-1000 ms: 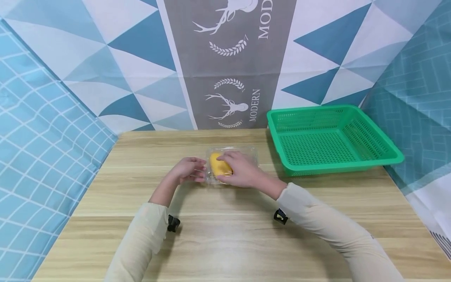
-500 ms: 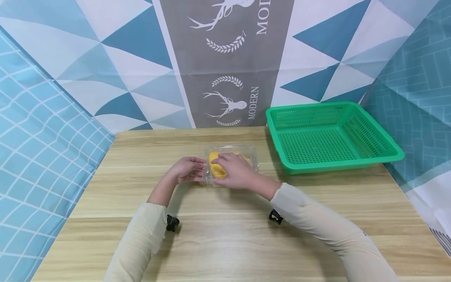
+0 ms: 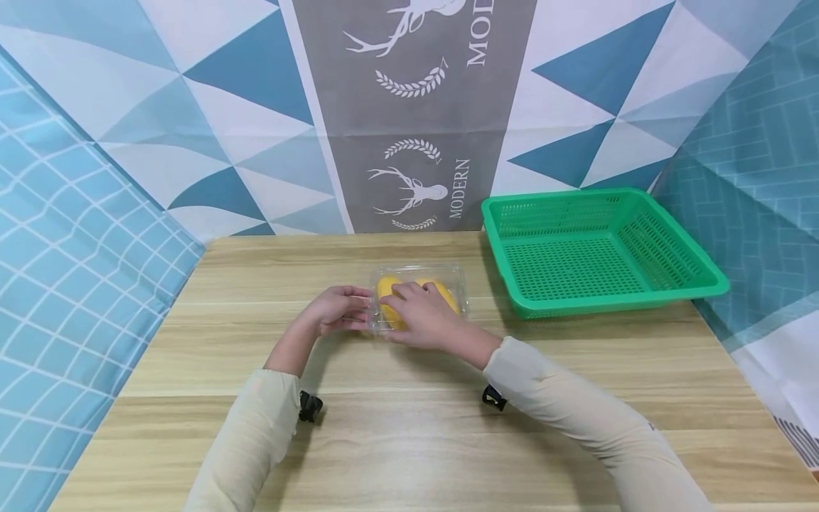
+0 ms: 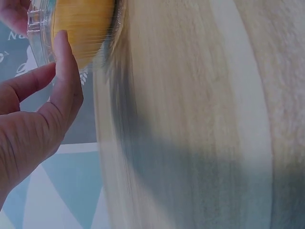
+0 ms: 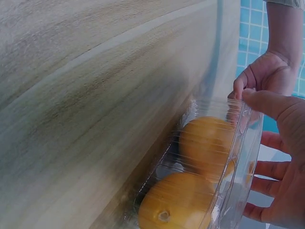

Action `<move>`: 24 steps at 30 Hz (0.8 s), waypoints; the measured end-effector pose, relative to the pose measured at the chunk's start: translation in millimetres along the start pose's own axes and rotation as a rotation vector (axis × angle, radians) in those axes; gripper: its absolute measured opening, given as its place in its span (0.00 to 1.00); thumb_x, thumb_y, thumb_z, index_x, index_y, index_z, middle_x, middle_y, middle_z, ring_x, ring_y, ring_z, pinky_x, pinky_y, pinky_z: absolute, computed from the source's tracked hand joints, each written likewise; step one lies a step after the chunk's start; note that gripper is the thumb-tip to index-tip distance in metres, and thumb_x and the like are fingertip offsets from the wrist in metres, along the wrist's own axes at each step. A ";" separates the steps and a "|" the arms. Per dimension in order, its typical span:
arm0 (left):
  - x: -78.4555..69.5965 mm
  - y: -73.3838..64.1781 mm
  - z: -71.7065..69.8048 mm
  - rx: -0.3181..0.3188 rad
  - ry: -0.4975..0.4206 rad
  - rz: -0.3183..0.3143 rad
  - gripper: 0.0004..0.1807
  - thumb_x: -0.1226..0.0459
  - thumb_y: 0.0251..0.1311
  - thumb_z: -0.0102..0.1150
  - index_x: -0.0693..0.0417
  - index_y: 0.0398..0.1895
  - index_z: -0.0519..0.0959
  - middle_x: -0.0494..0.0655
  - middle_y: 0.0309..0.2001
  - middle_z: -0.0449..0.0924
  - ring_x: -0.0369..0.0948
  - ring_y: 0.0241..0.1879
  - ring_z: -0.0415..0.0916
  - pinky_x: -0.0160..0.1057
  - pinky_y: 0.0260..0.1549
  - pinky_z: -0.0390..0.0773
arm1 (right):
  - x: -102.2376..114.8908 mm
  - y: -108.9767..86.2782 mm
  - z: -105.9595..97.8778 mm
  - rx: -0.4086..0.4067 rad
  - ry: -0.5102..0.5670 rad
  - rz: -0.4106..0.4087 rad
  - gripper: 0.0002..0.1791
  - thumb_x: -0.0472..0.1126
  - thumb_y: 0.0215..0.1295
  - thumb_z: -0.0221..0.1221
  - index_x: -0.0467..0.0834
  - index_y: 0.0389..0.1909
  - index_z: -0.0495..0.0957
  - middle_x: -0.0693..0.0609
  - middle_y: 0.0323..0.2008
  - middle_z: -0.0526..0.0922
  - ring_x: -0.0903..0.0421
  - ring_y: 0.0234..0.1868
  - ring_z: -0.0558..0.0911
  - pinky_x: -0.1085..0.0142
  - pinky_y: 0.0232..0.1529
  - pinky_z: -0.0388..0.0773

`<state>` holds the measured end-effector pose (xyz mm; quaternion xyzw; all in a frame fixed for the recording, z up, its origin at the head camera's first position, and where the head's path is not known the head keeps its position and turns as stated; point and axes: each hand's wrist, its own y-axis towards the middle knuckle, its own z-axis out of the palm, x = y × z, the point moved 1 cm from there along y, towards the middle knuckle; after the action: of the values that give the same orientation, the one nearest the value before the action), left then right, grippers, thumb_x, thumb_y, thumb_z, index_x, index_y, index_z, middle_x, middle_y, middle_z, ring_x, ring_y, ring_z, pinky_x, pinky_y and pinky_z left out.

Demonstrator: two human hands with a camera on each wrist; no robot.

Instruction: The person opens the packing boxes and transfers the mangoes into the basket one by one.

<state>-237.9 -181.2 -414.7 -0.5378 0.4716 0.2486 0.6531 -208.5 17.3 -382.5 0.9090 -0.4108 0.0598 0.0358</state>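
A clear plastic clamshell box (image 3: 463, 299) sits at the back middle of the table, its lid over two yellow-orange fruits. Through its ribbed wall the right wrist view shows one round fruit (image 5: 207, 143) and another fruit (image 5: 177, 202) with a stem scar. My left hand (image 3: 335, 311) holds the box's left end, with thumb and fingertips at its rim. Over the lid lies my right hand (image 3: 425, 318), fingers spread and pressing on top, its thumb (image 5: 267, 101) along the near edge. It hides part of the box and fruits in the head view.
To the right of the box stands a green slotted plastic basket (image 3: 579, 270) at the table's back right. Patterned cloth (image 3: 256, 128) hangs behind the wooden table (image 3: 397, 441) and along both sides.
My right hand has shifted slightly left and toward me across the box, its fingers spreading, so the second fruit now shows. My left hand stays at the box's left end.
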 end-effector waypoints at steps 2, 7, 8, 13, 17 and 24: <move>-0.1 -0.6 0.7 -0.001 -0.001 0.003 0.23 0.70 0.67 0.44 0.70 0.64 0.59 0.46 0.31 0.77 0.38 0.30 0.78 0.37 0.36 0.83 | 0.2 0.0 -0.2 0.005 -0.005 0.000 0.35 0.62 0.56 0.60 0.53 0.63 0.67 0.46 0.66 0.66 0.48 0.67 0.65 0.46 0.63 0.62; -1.8 -2.3 2.4 -0.008 0.005 0.000 0.23 0.70 0.67 0.43 0.69 0.64 0.59 0.46 0.31 0.76 0.38 0.30 0.77 0.36 0.36 0.83 | 0.3 -0.6 -0.7 -0.003 -0.012 -0.007 0.34 0.61 0.57 0.60 0.53 0.63 0.67 0.46 0.65 0.67 0.48 0.66 0.66 0.47 0.62 0.63; -2.2 -2.6 2.6 -0.010 0.006 -0.001 0.23 0.70 0.67 0.42 0.69 0.64 0.59 0.46 0.32 0.76 0.38 0.30 0.77 0.36 0.36 0.83 | 0.3 -0.7 -0.6 -0.007 -0.016 -0.009 0.34 0.61 0.57 0.60 0.53 0.63 0.68 0.46 0.65 0.67 0.48 0.66 0.66 0.47 0.62 0.63; -2.9 -2.5 2.8 -0.013 0.009 -0.008 0.23 0.70 0.67 0.42 0.68 0.64 0.60 0.46 0.32 0.77 0.38 0.30 0.78 0.37 0.36 0.83 | -0.4 -0.5 0.6 -0.027 -0.044 -0.024 0.33 0.61 0.58 0.58 0.52 0.63 0.68 0.46 0.64 0.68 0.48 0.65 0.67 0.47 0.60 0.64; -2.6 -2.0 3.0 -0.015 0.012 -0.013 0.23 0.70 0.67 0.41 0.66 0.64 0.60 0.46 0.32 0.76 0.38 0.31 0.78 0.37 0.36 0.83 | -1.1 0.5 2.2 -0.043 -0.081 -0.043 0.33 0.62 0.58 0.57 0.52 0.62 0.68 0.46 0.62 0.70 0.49 0.63 0.68 0.49 0.58 0.66; -3.3 -2.6 3.7 -0.023 0.011 -0.022 0.22 0.70 0.67 0.41 0.65 0.64 0.60 0.46 0.34 0.76 0.38 0.31 0.77 0.37 0.36 0.83 | -1.6 2.0 1.8 -0.072 -0.104 -0.060 0.34 0.63 0.56 0.58 0.52 0.61 0.69 0.47 0.60 0.72 0.50 0.59 0.70 0.51 0.54 0.68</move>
<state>-235.9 -178.0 -410.8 -0.5516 0.4666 0.2439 0.6470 -210.9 17.0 -384.4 0.9209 -0.3867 -0.0034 0.0487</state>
